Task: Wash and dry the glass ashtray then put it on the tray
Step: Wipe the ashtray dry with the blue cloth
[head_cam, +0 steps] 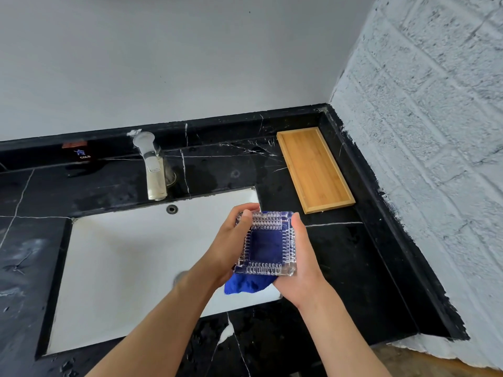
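Observation:
A square cut-glass ashtray (266, 243) is held over the right end of the white sink (130, 257). My left hand (231, 240) grips its left side, thumb on the top edge. My right hand (302, 257) holds its right side. A blue cloth (247, 285) lies under the ashtray, shows through the glass and hangs out below it between my hands. The bamboo tray (315, 170) lies empty on the black counter at the back right, apart from my hands.
A chrome tap (152, 167) stands behind the sink, no water running. The black marble counter (353, 268) has wet patches. A raised black ledge and a white brick wall (435, 131) close the right side; a grey wall stands behind.

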